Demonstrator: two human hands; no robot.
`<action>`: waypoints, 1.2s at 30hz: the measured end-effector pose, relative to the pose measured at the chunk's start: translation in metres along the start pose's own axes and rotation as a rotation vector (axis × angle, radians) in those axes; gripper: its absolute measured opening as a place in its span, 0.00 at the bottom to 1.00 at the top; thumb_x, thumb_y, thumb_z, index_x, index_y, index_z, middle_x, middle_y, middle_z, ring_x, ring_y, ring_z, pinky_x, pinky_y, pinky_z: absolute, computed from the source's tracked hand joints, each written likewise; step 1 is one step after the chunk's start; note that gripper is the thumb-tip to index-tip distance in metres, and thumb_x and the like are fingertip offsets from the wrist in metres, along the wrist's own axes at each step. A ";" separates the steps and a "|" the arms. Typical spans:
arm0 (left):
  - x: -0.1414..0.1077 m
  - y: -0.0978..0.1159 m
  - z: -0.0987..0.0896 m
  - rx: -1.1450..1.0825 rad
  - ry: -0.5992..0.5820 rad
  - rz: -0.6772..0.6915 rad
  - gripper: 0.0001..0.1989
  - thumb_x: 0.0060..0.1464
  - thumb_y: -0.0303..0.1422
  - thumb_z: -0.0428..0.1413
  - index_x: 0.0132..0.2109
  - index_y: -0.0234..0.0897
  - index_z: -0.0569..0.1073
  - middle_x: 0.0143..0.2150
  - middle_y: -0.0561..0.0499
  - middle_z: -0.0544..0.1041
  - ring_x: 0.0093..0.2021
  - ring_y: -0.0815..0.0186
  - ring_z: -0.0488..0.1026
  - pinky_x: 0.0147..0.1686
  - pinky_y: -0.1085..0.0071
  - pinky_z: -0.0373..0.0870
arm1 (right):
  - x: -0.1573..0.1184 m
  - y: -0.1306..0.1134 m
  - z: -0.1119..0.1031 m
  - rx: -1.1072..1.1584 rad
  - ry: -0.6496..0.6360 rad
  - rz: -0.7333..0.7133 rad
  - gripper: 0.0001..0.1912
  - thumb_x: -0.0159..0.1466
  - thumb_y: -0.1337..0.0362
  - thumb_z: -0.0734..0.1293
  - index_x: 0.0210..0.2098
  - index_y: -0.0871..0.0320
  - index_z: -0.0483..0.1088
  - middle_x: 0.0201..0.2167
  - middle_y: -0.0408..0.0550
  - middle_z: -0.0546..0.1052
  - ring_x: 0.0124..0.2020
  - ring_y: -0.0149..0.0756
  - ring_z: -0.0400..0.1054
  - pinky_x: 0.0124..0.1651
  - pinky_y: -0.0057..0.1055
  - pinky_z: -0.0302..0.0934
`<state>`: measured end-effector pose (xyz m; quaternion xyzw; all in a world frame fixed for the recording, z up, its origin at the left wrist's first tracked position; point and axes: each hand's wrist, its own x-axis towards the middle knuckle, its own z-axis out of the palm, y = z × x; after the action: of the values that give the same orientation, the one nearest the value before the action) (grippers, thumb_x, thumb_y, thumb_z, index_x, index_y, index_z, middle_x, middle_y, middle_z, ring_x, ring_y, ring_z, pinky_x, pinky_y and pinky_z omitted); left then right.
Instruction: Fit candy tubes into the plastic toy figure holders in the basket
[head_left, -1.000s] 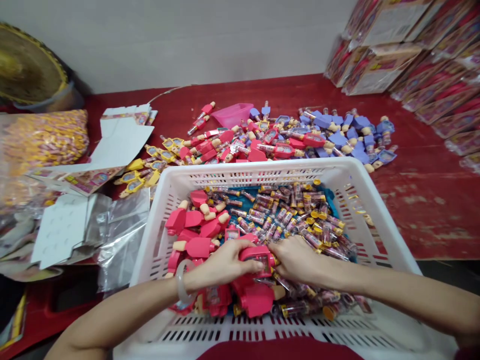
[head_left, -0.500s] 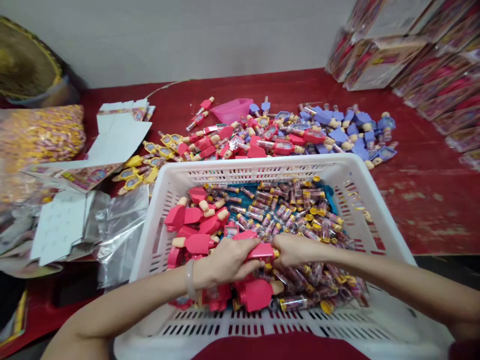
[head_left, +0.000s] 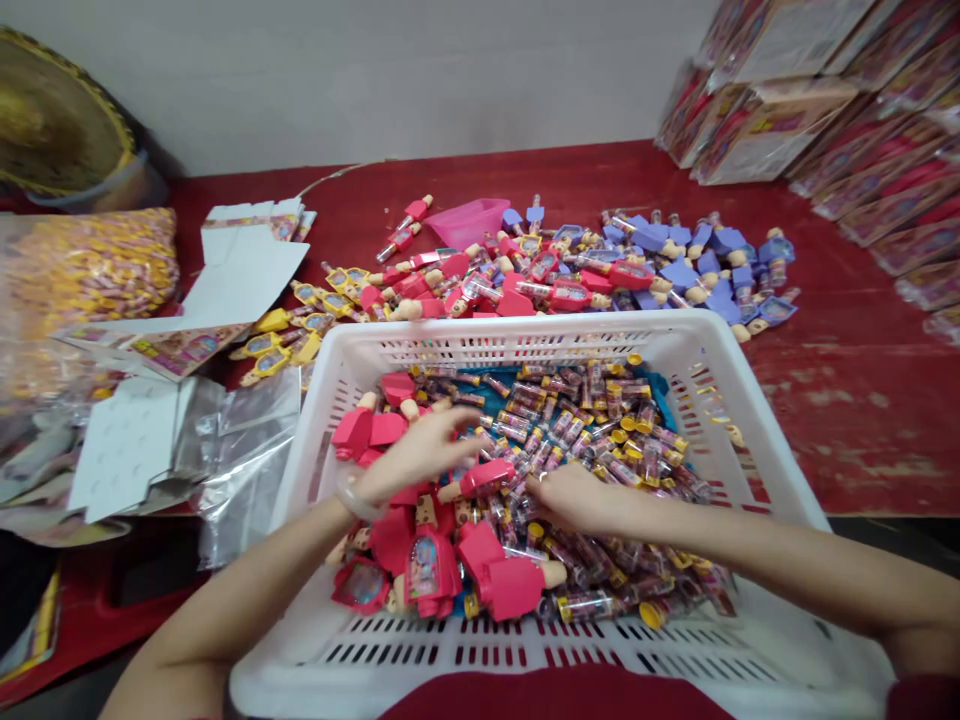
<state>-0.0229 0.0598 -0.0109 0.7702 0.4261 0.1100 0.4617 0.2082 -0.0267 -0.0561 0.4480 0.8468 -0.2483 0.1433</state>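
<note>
- A pink toy (head_left: 480, 478) lies inside the white basket (head_left: 525, 337), its long axis running roughly sideways, with its tan end toward the left
- The right hand (head_left: 574, 498) is nearer, just beside the toy's pink end, fingers curled down among loose candy tubes (head_left: 607, 470); I cannot tell whether it grips anything
- The left hand (head_left: 409, 458) is open and appears empty, fingers spread above other pink toys (head_left: 431, 565)
- Beyond the basket, more toys (head_left: 570, 295) lie heaped on the red surface (head_left: 862, 420)
- Both hands hide whatever lies directly beneath them

Bright even light, v. faint shadows; glare on plastic bag (head_left: 251, 465), warped edges, left hand (head_left: 412, 455) slightly blurred.
</note>
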 end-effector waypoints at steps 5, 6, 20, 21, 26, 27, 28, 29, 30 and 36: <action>-0.017 -0.006 0.042 0.501 -0.185 0.075 0.14 0.53 0.38 0.57 0.42 0.32 0.68 0.43 0.39 0.72 0.46 0.52 0.69 0.48 0.56 0.65 | -0.002 0.005 -0.007 0.015 0.073 0.069 0.12 0.59 0.68 0.62 0.43 0.63 0.66 0.31 0.54 0.77 0.30 0.40 0.72 0.29 0.28 0.54; -0.017 -0.005 0.037 0.481 -0.184 0.058 0.14 0.54 0.39 0.56 0.42 0.32 0.67 0.42 0.42 0.72 0.42 0.55 0.70 0.44 0.60 0.66 | -0.004 0.011 -0.018 0.039 0.107 0.082 0.12 0.61 0.67 0.61 0.44 0.62 0.64 0.31 0.52 0.77 0.30 0.38 0.71 0.29 0.27 0.54; -0.017 0.030 0.002 0.015 -0.087 0.030 0.18 0.56 0.49 0.53 0.35 0.37 0.66 0.32 0.54 0.66 0.34 0.67 0.64 0.33 0.71 0.59 | -0.020 0.030 -0.055 0.143 0.452 -0.081 0.10 0.63 0.67 0.60 0.44 0.60 0.63 0.35 0.50 0.75 0.34 0.37 0.69 0.35 0.30 0.56; -0.019 0.030 0.005 0.049 -0.077 0.046 0.19 0.56 0.50 0.53 0.34 0.37 0.65 0.31 0.54 0.66 0.33 0.67 0.64 0.32 0.72 0.59 | -0.019 0.029 -0.053 0.088 0.466 -0.077 0.09 0.62 0.66 0.61 0.42 0.59 0.64 0.34 0.50 0.76 0.33 0.37 0.69 0.33 0.29 0.55; -0.029 0.033 0.015 0.178 -0.071 0.110 0.17 0.58 0.47 0.52 0.41 0.36 0.67 0.30 0.53 0.70 0.29 0.68 0.65 0.29 0.71 0.58 | -0.018 0.022 -0.044 -0.189 0.608 -0.117 0.02 0.59 0.67 0.63 0.30 0.58 0.65 0.22 0.46 0.73 0.24 0.35 0.65 0.29 0.31 0.49; -0.031 0.035 0.016 0.196 -0.066 0.114 0.17 0.59 0.46 0.52 0.43 0.36 0.67 0.30 0.53 0.70 0.28 0.68 0.65 0.28 0.71 0.58 | -0.019 0.021 -0.044 -0.213 0.633 -0.146 0.03 0.59 0.68 0.62 0.28 0.58 0.65 0.20 0.46 0.72 0.23 0.34 0.63 0.29 0.32 0.48; -0.032 0.038 0.016 0.203 -0.070 0.113 0.17 0.59 0.46 0.52 0.43 0.36 0.67 0.30 0.52 0.71 0.28 0.68 0.65 0.28 0.71 0.58 | -0.020 0.020 -0.043 -0.228 0.648 -0.171 0.04 0.59 0.69 0.62 0.27 0.58 0.64 0.19 0.45 0.71 0.21 0.33 0.62 0.29 0.32 0.47; -0.033 0.041 0.016 0.199 -0.083 0.109 0.17 0.59 0.46 0.52 0.43 0.36 0.68 0.30 0.52 0.71 0.28 0.68 0.66 0.28 0.71 0.59 | -0.021 0.018 -0.042 -0.233 0.647 -0.191 0.04 0.59 0.69 0.61 0.27 0.58 0.64 0.19 0.45 0.71 0.21 0.33 0.61 0.28 0.32 0.46; -0.034 0.044 0.015 0.184 -0.099 0.105 0.16 0.60 0.46 0.51 0.43 0.36 0.68 0.31 0.52 0.71 0.28 0.68 0.66 0.29 0.71 0.59 | -0.022 0.017 -0.041 -0.230 0.634 -0.202 0.04 0.59 0.69 0.61 0.27 0.58 0.65 0.19 0.45 0.70 0.20 0.33 0.60 0.28 0.32 0.45; -0.040 0.047 0.020 0.124 -0.135 0.134 0.16 0.61 0.45 0.50 0.43 0.36 0.69 0.31 0.52 0.73 0.28 0.68 0.67 0.28 0.72 0.61 | -0.032 0.009 -0.039 -0.152 0.493 -0.111 0.03 0.59 0.68 0.61 0.29 0.59 0.65 0.21 0.45 0.72 0.20 0.31 0.59 0.27 0.33 0.40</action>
<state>-0.0101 0.0070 0.0246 0.8297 0.3477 0.0618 0.4323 0.2326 -0.0232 -0.0109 0.4358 0.8956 -0.0747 -0.0481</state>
